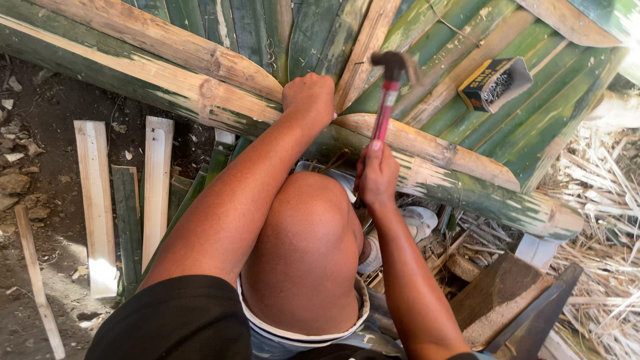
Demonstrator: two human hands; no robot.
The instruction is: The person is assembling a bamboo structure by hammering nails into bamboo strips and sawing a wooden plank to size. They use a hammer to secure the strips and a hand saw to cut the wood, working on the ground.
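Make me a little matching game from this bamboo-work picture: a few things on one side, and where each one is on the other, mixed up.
Things:
1. hammer
2. box of nails
3. left hand
4. pale split slats

Places:
A. lying on the dirt at the left
B. resting on the green bamboo panel, upper right
C. held up by the right hand
D. fist pressed on the pale strip at the panel's edge

Pairs: 1-C, 2-B, 3-D, 4-A
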